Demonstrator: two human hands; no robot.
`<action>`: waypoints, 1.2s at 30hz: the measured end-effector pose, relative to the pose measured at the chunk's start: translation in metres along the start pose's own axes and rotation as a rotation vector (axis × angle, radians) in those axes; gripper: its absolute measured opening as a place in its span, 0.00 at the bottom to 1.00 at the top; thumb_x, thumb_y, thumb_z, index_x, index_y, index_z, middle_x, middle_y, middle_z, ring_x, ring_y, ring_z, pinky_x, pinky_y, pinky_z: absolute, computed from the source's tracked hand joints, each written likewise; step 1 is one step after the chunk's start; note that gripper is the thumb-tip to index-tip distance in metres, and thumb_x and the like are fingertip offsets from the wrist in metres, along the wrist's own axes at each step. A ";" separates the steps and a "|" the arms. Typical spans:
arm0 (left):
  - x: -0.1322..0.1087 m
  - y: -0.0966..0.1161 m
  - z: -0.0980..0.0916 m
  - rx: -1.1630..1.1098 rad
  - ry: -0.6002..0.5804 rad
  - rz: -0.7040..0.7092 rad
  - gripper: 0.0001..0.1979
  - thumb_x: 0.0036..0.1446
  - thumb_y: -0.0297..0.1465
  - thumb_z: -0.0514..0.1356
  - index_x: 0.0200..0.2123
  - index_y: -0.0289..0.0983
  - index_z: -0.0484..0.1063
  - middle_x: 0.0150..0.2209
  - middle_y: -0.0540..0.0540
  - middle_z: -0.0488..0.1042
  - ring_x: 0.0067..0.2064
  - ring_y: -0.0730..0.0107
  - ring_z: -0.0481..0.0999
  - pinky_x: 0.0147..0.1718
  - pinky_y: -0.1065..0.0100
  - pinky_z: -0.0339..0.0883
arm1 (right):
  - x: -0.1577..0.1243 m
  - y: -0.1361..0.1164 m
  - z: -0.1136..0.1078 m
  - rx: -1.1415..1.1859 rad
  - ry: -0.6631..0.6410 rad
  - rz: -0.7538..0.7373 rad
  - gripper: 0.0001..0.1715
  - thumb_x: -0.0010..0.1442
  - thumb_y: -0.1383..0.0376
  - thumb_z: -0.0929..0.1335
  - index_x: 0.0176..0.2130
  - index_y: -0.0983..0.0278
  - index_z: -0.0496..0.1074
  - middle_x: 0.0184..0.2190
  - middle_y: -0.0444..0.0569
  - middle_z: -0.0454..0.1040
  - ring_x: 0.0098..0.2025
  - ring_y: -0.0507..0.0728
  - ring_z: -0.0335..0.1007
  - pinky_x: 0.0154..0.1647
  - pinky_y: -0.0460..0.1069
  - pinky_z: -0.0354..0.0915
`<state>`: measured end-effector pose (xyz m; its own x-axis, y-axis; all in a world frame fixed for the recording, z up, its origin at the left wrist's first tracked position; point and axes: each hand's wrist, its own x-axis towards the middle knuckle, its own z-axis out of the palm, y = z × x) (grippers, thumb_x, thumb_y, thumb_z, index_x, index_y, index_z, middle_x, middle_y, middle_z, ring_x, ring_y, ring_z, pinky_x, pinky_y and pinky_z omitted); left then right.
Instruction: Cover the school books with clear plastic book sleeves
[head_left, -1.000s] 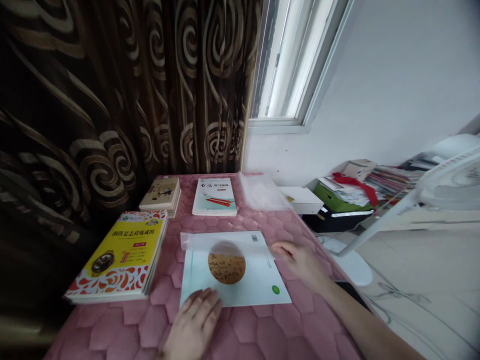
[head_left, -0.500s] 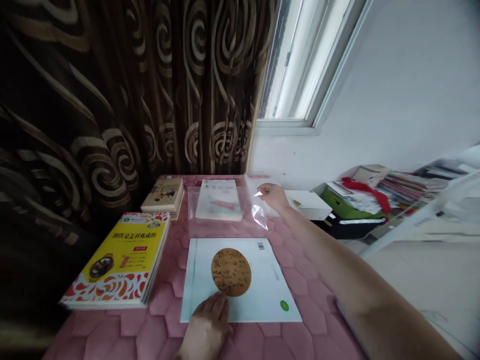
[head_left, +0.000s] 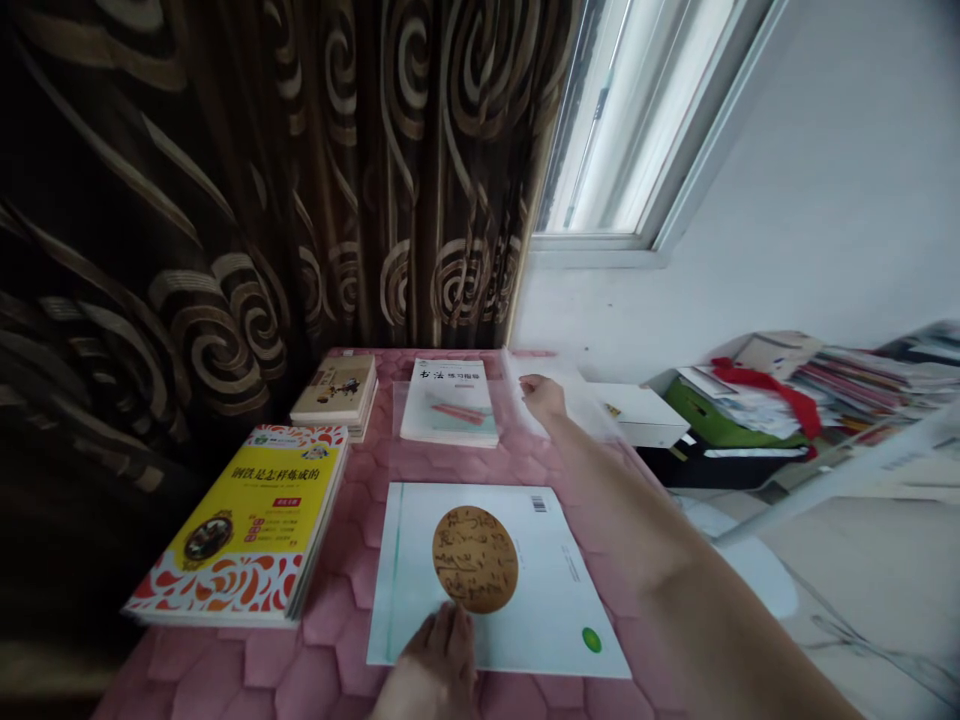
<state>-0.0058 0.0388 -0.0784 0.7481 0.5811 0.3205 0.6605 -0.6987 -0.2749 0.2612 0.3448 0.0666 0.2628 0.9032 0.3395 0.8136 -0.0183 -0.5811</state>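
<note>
A pale book (head_left: 547,590) with a round brown calligraphy patch lies flat in front of me. My left hand (head_left: 439,650) rests on its near edge, fingers extended, holding nothing. Farther back, my right hand (head_left: 544,397) pinches a clear plastic sheet (head_left: 517,385). The sheet is partly blurred and spreads to the left over a white book (head_left: 450,400) with a red and green picture. White material also shows behind and to the right of my right hand.
On the left lie a yellow-covered book stack (head_left: 247,520) and a smaller tan stack (head_left: 335,388). A pink hexagon-patterned cloth (head_left: 337,590) covers the table. Right of it are a white box (head_left: 645,412) and a green container (head_left: 697,408) with papers. A curtain hangs behind.
The view has shifted slightly, so most items sit a little farther right. The plastic sheet has moved and uncovered the white book's title. My left hand remains on the pale book.
</note>
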 end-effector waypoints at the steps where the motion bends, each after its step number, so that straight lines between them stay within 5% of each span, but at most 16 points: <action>1: -0.001 0.002 0.002 0.031 0.005 0.007 0.19 0.62 0.30 0.55 0.53 0.24 0.69 0.49 0.29 0.76 0.49 0.52 0.77 0.42 0.60 0.75 | -0.002 0.000 -0.002 -0.001 0.003 -0.017 0.19 0.57 0.72 0.64 0.45 0.67 0.78 0.45 0.55 0.79 0.44 0.58 0.76 0.47 0.48 0.66; 4: -0.001 0.007 0.003 0.086 0.016 0.009 0.19 0.61 0.30 0.55 0.52 0.25 0.70 0.50 0.27 0.75 0.50 0.49 0.76 0.41 0.56 0.74 | -0.016 -0.003 -0.014 -0.004 0.002 -0.092 0.21 0.59 0.71 0.63 0.51 0.71 0.74 0.57 0.60 0.70 0.52 0.60 0.72 0.56 0.52 0.63; 7: 0.002 0.006 -0.006 0.105 0.007 0.036 0.18 0.61 0.29 0.54 0.51 0.26 0.72 0.50 0.28 0.75 0.50 0.50 0.76 0.41 0.57 0.74 | -0.054 -0.009 -0.033 0.008 -0.065 -0.233 0.19 0.62 0.72 0.62 0.50 0.72 0.74 0.57 0.60 0.70 0.54 0.59 0.71 0.59 0.53 0.61; 12: 0.007 -0.001 -0.022 0.116 -0.049 0.038 0.18 0.60 0.26 0.53 0.51 0.26 0.73 0.50 0.31 0.75 0.49 0.54 0.77 0.41 0.61 0.74 | -0.189 -0.008 -0.055 0.037 -0.306 -0.559 0.15 0.63 0.69 0.64 0.44 0.60 0.78 0.48 0.46 0.79 0.47 0.55 0.76 0.52 0.48 0.69; 14: 0.008 -0.002 -0.026 0.103 -0.091 0.040 0.18 0.59 0.25 0.53 0.52 0.27 0.72 0.50 0.31 0.75 0.50 0.53 0.77 0.41 0.60 0.75 | -0.249 0.000 -0.055 -0.016 -0.377 -0.836 0.16 0.64 0.64 0.64 0.48 0.61 0.77 0.50 0.49 0.78 0.50 0.57 0.74 0.52 0.50 0.69; 18: 0.012 -0.005 -0.034 0.089 -0.176 0.059 0.20 0.58 0.21 0.53 0.54 0.26 0.70 0.52 0.28 0.74 0.53 0.52 0.75 0.42 0.60 0.75 | -0.323 0.027 -0.042 -0.258 -0.214 -1.010 0.22 0.62 0.57 0.67 0.51 0.66 0.74 0.51 0.56 0.76 0.55 0.60 0.70 0.55 0.53 0.67; 23: 0.016 -0.009 -0.046 0.080 -0.252 0.088 0.22 0.58 0.19 0.52 0.57 0.24 0.67 0.54 0.27 0.73 0.54 0.52 0.75 0.43 0.60 0.76 | -0.332 0.048 -0.030 -0.481 -0.030 -1.086 0.21 0.59 0.73 0.64 0.52 0.71 0.71 0.48 0.58 0.77 0.50 0.58 0.73 0.49 0.51 0.69; 36: -0.014 -0.015 -0.054 0.191 -0.194 -0.040 0.25 0.53 0.15 0.50 0.54 0.27 0.71 0.53 0.31 0.74 0.52 0.54 0.77 0.42 0.61 0.76 | -0.338 0.043 -0.047 -0.464 -0.083 -1.085 0.25 0.54 0.78 0.63 0.51 0.72 0.71 0.47 0.59 0.78 0.49 0.57 0.75 0.44 0.50 0.71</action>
<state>-0.0301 0.0185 -0.0298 0.7075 0.6882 0.1603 0.6759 -0.5929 -0.4378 0.2315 0.0190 -0.0382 -0.7019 0.5674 0.4305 0.7055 0.6367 0.3113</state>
